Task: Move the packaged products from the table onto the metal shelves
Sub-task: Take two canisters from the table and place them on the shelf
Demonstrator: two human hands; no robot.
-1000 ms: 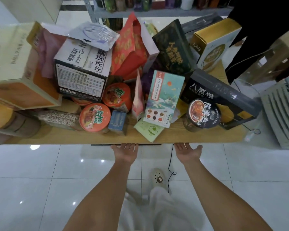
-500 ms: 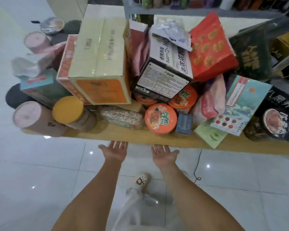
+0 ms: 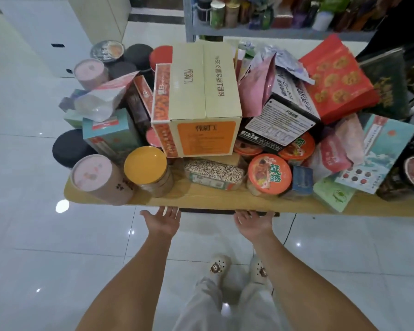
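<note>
Cardboard carton (image 3: 201, 96) tops a heaped worktop (image 3: 213, 198); my left hand (image 3: 161, 222) and right hand (image 3: 253, 223) hover empty, fingers (image 3: 169, 211) spread. Pulling it may topple the pink pouch (image 3: 256, 84) seemingly leaning against it.

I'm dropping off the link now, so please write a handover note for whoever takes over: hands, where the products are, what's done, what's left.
Left hand: open, empty, at the near edge of the table.
Right hand: the same, no grip on anything.
Products: piled on the table, with the large cream carton in the middle and the yellow-lidded jar and noodle cup at the front.
Done: the metal shelf behind holds cans; who placed them is unknown.
Left: the whole pile.
</note>
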